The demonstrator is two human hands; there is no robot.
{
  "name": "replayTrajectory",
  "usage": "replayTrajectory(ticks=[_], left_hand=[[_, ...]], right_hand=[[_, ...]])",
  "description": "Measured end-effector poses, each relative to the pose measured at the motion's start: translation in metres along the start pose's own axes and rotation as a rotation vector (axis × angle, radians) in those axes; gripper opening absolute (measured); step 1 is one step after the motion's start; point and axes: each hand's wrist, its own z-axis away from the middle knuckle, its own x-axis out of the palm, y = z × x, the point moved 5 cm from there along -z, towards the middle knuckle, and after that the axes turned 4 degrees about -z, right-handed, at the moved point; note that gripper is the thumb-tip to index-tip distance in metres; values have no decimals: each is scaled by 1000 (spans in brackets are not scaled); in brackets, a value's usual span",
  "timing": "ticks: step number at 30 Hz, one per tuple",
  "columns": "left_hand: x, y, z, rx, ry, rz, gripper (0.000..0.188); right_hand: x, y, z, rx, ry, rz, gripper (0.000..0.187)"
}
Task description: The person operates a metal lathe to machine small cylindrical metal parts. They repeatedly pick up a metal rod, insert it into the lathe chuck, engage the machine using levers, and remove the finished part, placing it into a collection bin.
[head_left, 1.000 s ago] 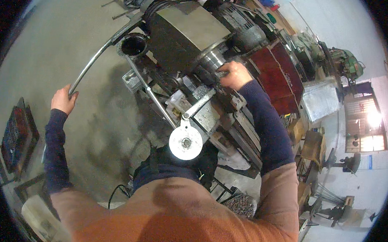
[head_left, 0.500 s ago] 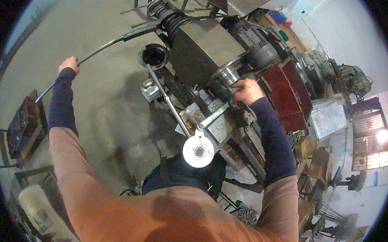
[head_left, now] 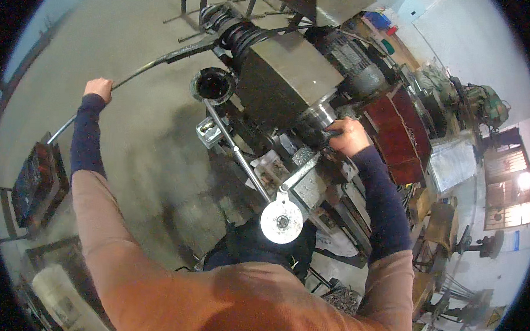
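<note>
My left hand [head_left: 98,89] is wrapped round a long metal lever [head_left: 140,69] that runs up to the far end of a small lathe-like machine [head_left: 293,66]. At the machine's near end, my right hand [head_left: 350,137] has its fingers curled against a shiny round spindle nose [head_left: 319,116]. Whatever lies between those fingertips is hidden. Below it sits an oily tool slide, joined by a flat arm [head_left: 301,170] to a pale round disc [head_left: 281,222] in front of my body. A steel rod [head_left: 241,158] slants from that disc toward a dark round cup [head_left: 213,85].
A dark red panel [head_left: 399,136] stands right of my right hand, with a motor [head_left: 358,69] behind it. A dark block-topped stand [head_left: 40,176] is at far left, near the lever's lower end. Cluttered benches [head_left: 436,232] line the right wall.
The machine and disc appear slightly lower and farther right in the picture. My right hand stays at the spindle nose, and my left hand keeps its hold on the lever.
</note>
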Motion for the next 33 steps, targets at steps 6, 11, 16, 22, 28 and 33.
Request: replayTrajectory(ticks=[6, 11, 16, 22, 28, 33], left_hand=[[-37, 62, -18, -16, 334, 441, 20], [62, 182, 20, -99, 114, 783, 29], [119, 311, 35, 235, -494, 521, 46], [128, 293, 1, 277, -342, 342, 21], [113, 239, 39, 264, -152, 642, 44], [80, 236, 40, -336, -355, 1660, 40]], right_hand=[[-22, -14, 30, -60, 295, 99, 33], [-57, -19, 136, 80, 510, 34, 37], [-53, 23, 300, 579, 536, 26, 35], [-27, 67, 463, 936, 556, 122, 29], [9, 119, 631, 1564, 207, 178, 40], [46, 153, 759, 1882, -248, 324, 38]])
